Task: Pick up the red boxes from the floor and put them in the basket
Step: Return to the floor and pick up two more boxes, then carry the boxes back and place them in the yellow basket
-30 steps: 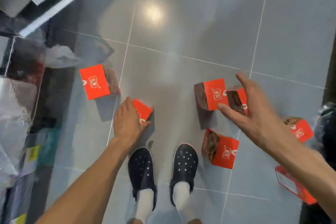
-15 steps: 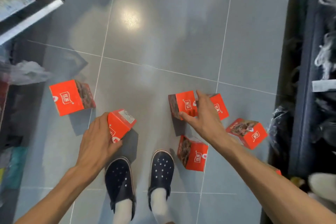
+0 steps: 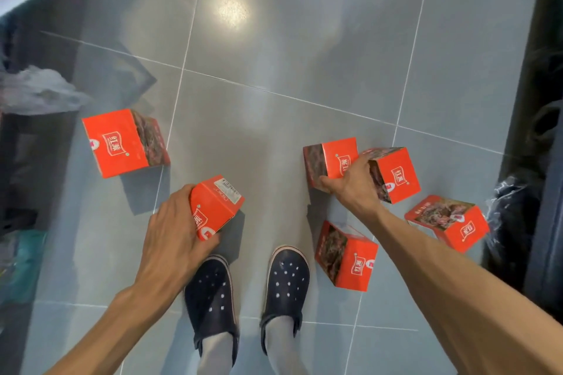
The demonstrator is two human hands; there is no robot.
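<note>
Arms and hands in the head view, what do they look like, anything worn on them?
Both arms are bare as far as the view shows: no sleeves, gloves, watch or rings seen on the left hand or the right hand.

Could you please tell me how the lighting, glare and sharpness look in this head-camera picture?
Head view: a bright lamp glare sits on the glossy floor tiles; the red boxes cast soft shadows towards the viewer; the box in the left hand is sharp enough to show its barcode label; wide-angle bending curves the grout lines; both side edges are dark and blurred.
</note>
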